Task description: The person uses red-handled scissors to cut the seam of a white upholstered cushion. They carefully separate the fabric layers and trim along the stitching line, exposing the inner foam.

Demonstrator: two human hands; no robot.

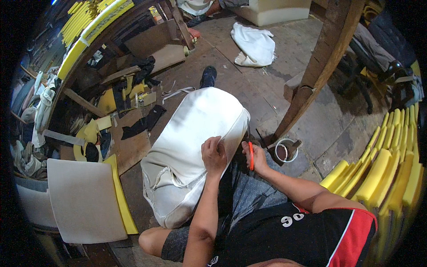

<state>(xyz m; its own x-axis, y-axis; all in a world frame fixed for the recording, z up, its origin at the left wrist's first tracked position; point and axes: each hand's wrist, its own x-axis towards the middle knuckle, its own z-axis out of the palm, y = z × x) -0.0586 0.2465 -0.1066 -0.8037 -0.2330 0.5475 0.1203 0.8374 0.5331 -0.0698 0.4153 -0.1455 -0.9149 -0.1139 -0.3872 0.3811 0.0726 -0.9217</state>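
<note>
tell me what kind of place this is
Probably an upholstery workshop. A white covered cushion lies across the person's lap, stacks of yellow foam pieces line the right side, and offcuts of foam and fabric litter the wooden floor.

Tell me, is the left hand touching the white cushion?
Touching. The head view shows the left hand pressed on the white cushion near its edge, fingers curled over the fabric, no gap visible.
</note>
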